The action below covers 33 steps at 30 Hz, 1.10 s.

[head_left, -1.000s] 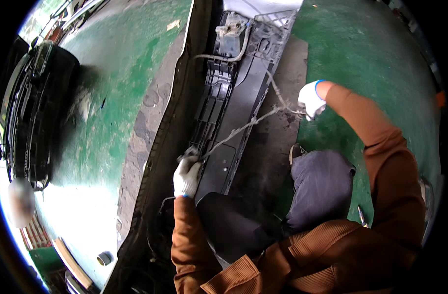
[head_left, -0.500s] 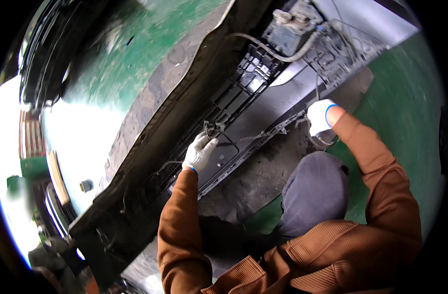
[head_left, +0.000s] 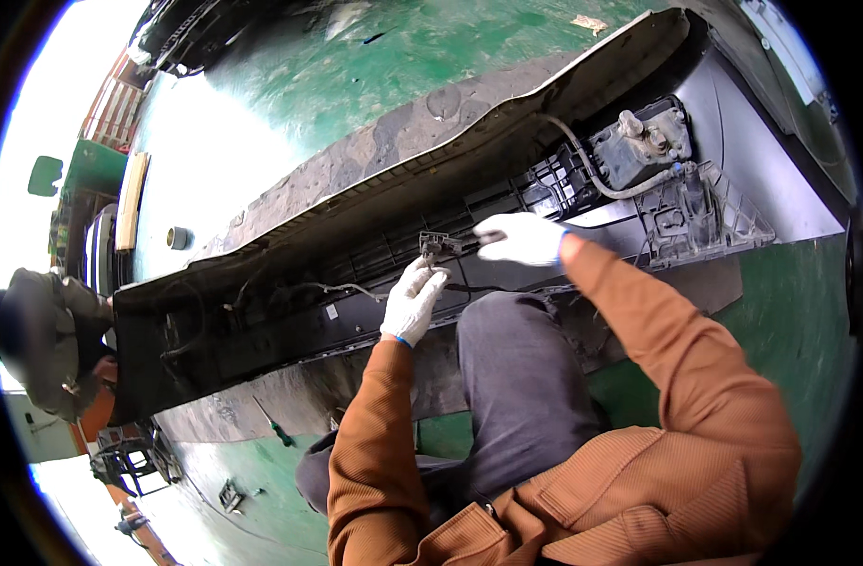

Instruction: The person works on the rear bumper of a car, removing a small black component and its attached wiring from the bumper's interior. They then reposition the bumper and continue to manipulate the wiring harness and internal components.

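Observation:
A long car bumper [head_left: 248,363] lies across the floor before me, its hollow inner side facing up. My left hand [head_left: 415,300], in a white knit glove, has its fingertips closed on a small grey bracket-like part [head_left: 438,243] at the bumper's middle. A dark cable [head_left: 474,288] runs along the bumper beside those fingers. To the right hovers my right hand [head_left: 524,238], also gloved, its fingers stretched out toward the same part and apparently not touching it. Further right inside the bumper sit a dusty grey housing [head_left: 639,146] and a pale hose [head_left: 587,170].
At the left end of the bumper a person [head_left: 49,330] crouches. A green-handled screwdriver [head_left: 276,429] and a small dark part [head_left: 231,495] lie on the green floor. Beyond the bumper are a short round tube [head_left: 177,238] and another dark car part [head_left: 200,38].
My right hand has come from the bumper's near right edge leftward, close to the left hand. The left hand stays at the small part. The view has turned, bringing the person in at left.

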Each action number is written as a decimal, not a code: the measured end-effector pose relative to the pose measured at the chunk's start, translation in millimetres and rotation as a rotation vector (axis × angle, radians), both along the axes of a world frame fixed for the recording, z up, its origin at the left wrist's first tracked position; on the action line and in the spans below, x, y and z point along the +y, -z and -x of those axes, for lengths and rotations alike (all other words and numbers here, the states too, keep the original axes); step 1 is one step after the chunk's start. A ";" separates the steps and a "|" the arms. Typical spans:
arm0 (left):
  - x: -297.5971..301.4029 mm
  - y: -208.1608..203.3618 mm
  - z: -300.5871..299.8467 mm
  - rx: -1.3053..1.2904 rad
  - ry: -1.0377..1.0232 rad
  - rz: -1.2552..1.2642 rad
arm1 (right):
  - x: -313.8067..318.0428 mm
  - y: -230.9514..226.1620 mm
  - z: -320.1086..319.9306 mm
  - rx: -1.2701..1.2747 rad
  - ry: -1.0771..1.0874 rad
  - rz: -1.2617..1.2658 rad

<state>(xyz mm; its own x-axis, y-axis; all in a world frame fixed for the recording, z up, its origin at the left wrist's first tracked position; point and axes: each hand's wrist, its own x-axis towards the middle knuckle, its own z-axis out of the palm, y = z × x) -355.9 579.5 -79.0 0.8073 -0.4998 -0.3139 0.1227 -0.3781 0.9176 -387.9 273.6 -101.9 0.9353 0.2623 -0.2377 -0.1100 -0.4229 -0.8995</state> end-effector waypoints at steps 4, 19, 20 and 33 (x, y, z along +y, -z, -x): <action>1.4 -36.7 -7.7 -0.220 0.238 -0.265 | 59.1 -3.7 -50.4 0.057 0.046 -0.053; 24.4 -131.6 -80.1 0.070 0.275 -0.155 | 39.1 -102.6 -90.7 -0.042 0.105 -0.264; 23.8 -126.0 -79.5 0.025 0.294 -0.096 | 36.8 -99.8 -82.6 -0.048 0.115 -0.327; -20.9 -33.7 -90.6 0.150 -0.027 0.336 | 43.2 -63.2 -49.0 0.285 0.421 -0.562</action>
<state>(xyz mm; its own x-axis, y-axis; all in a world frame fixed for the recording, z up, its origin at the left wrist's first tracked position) -265.3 558.6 -45.4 0.7794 -0.5738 -0.2516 0.2709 -0.0534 0.9611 -339.0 316.9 -38.6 0.9056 0.0501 -0.4211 -0.4212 0.2200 -0.8799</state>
